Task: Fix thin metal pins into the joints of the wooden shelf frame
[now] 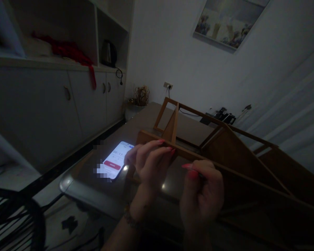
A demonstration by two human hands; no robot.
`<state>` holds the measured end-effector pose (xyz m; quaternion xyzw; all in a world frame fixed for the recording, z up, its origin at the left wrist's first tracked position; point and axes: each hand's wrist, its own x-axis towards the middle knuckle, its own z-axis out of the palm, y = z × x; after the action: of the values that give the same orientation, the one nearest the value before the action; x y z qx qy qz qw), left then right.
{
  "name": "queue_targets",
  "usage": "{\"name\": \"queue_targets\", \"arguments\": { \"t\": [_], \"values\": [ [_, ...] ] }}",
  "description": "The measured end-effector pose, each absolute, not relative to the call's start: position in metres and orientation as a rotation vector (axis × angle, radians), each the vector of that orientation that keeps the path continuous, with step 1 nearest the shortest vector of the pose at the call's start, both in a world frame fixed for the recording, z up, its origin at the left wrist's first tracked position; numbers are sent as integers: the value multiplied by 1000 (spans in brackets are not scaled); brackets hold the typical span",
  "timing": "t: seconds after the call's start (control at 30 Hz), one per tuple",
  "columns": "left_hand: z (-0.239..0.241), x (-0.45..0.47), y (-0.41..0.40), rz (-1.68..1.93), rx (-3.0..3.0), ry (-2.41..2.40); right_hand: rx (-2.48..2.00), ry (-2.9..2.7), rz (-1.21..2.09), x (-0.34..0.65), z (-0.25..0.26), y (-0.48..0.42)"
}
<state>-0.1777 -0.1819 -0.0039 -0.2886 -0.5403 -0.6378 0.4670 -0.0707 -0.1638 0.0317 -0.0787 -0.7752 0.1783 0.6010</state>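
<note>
A brown wooden shelf frame (188, 152) with slanted dividers lies across the dark table. My left hand (150, 162) has its fingers bent over the near edge of this frame, fingertips against the wood. To its right, my right hand (205, 191) is held in a pinch, thumb and forefinger together, just in front of the same board. Something small and thin may be between those fingertips, but it is too dark to make out. A lit phone (116, 160) showing a timer lies on the table, left of my left hand.
The table's rounded corner (66, 183) is at the lower left, with a black spoked round object (15, 219) beyond it. White cabinets (87, 97) line the left, holding a kettle (109, 53) and red cloth (70, 52). Dark items (222, 116) stand behind the frame.
</note>
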Motion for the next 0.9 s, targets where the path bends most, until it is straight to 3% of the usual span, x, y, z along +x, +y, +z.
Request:
{"name": "queue_targets", "arguments": {
  "t": [0.23,0.43,0.9],
  "values": [
    [-1,-181,-184,-1544,-768,-1309,-279,-1753,88,-66,38,-162],
    [-1,-184,-187,-1523,-802,-1320,-97,-1697,164,-70,38,-156],
    [-1,-185,-184,-1535,-779,-1274,-34,-1947,-62,-72,38,-159]
  ]
}}
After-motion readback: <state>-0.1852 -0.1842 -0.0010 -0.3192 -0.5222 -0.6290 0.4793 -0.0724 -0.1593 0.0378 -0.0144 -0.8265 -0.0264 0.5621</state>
